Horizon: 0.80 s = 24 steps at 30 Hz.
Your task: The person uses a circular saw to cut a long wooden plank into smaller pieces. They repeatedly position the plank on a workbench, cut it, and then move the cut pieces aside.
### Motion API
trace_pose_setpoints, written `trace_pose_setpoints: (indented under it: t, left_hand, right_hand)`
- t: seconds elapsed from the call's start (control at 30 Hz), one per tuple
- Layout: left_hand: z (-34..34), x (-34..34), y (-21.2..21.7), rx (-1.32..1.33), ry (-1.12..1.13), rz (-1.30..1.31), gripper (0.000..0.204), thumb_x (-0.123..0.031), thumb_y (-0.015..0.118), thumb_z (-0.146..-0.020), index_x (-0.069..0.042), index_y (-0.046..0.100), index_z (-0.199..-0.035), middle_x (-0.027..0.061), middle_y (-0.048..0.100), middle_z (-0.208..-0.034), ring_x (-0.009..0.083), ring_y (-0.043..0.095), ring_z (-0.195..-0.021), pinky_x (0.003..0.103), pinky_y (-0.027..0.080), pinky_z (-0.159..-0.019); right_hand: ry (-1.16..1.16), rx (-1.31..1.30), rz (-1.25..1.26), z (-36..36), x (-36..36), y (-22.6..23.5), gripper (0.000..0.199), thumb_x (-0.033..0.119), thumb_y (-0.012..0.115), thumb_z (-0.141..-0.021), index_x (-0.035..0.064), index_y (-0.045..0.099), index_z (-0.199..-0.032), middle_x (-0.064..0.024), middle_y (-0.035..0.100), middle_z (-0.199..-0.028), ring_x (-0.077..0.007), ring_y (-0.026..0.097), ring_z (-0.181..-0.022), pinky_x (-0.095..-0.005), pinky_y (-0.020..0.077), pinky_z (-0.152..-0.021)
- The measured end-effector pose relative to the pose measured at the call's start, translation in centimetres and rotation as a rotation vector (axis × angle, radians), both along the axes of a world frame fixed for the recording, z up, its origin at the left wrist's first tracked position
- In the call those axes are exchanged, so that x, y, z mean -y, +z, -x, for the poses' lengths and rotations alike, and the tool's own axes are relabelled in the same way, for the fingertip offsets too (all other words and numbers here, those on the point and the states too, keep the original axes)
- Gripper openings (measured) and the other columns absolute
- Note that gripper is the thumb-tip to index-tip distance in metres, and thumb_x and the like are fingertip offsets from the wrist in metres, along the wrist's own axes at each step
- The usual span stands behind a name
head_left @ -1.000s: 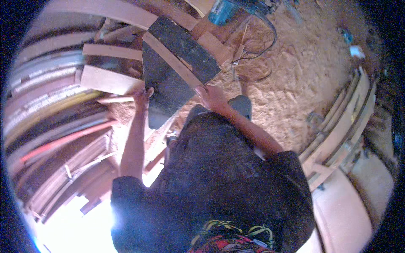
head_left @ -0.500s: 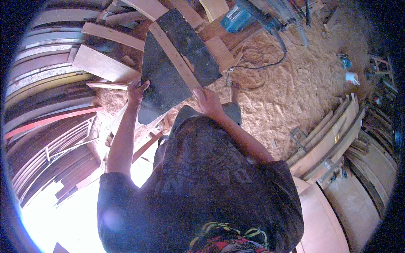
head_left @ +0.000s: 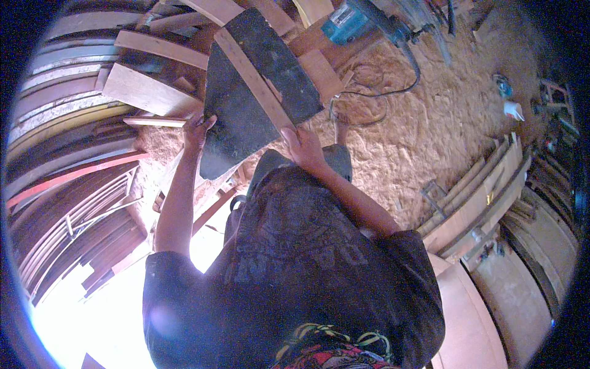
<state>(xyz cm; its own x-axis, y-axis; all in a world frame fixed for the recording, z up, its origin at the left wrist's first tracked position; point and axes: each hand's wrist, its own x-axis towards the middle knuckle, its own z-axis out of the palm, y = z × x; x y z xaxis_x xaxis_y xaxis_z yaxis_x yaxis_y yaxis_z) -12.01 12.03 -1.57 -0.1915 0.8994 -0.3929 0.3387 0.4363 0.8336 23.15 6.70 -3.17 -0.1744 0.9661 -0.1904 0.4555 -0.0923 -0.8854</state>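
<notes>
A dark, flat board (head_left: 236, 117) with a curved left edge is in front of me. Across it, slanting from far left to near right, lies a narrow wooden strip (head_left: 252, 80). My left hand (head_left: 198, 131) is closed on the board's left edge, thumb uppermost, its other fingers mostly hidden. At the strip's near end, my right hand (head_left: 304, 147) grips the wood with the thumb along its top. A smaller sliver of wood (head_left: 275, 92) rests on the board beside the strip.
Stacked planks (head_left: 67, 74) line the left side. A teal power tool (head_left: 347, 24) stands at the far side, its dark cable (head_left: 393, 92) looped over sawdust-covered ground (head_left: 424, 129). Long boards (head_left: 479, 190) lean at right. Wood blocks (head_left: 150, 89) lie beyond my left hand.
The board and strip have shifted very slightly left and away from me in the view. Both hands keep the same grip.
</notes>
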Motion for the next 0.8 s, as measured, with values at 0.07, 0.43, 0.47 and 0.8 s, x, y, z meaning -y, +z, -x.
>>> trace_pose_setpoints:
  t: [0.07,0.43,0.47,0.8]
  left_hand:
    - [0.2,0.0,-0.3,0.046,0.008,-0.037,0.050,-0.025,0.083,-0.090,-0.007,0.069,-0.135,0.0018,0.072,-0.126,0.0150,0.065,-0.112,0.033,0.048,-0.103]
    - [0.5,0.1,-0.6,-0.123,-0.056,0.000,0.047,-0.023,0.082,-0.091,-0.003,0.069,-0.131,0.0046,0.072,-0.123,0.0151,0.063,-0.111,0.034,0.049,-0.100]
    - [0.0,-0.1,-0.4,-0.181,-0.081,-0.038,0.048,-0.024,0.082,-0.091,-0.002,0.069,-0.132,0.0059,0.071,-0.124,0.0170,0.063,-0.113,0.035,0.049,-0.100]
    - [-4.5,-0.6,0.5,-0.774,-0.379,-0.258,0.089,-0.052,0.086,-0.079,-0.012,0.051,-0.151,0.0284,0.045,-0.153,0.0456,0.042,-0.143,0.051,0.038,-0.118]
  right_hand:
    - [0.016,0.014,-0.050,0.1,0.2,-0.6,0.030,0.029,0.056,-0.103,0.0039,0.072,-0.101,-0.0205,0.067,-0.075,-0.0403,0.068,-0.068,-0.0519,0.0510,-0.061]
    - [0.016,0.037,0.027,0.1,-0.4,-2.1,0.033,0.033,0.054,-0.105,0.0073,0.072,-0.095,-0.0198,0.062,-0.066,-0.0418,0.067,-0.063,-0.0528,0.0496,-0.060]
    - [0.052,0.049,-0.028,0.0,-0.5,-1.7,0.034,0.035,0.053,-0.104,0.0074,0.072,-0.096,-0.0196,0.063,-0.066,-0.0416,0.067,-0.064,-0.0529,0.0498,-0.060]
    - [0.021,0.035,-0.094,0.1,-0.9,-0.1,0.046,0.047,0.049,-0.104,0.0093,0.075,-0.108,-0.0147,0.063,-0.061,-0.0359,0.069,-0.062,-0.0492,0.0530,-0.064]
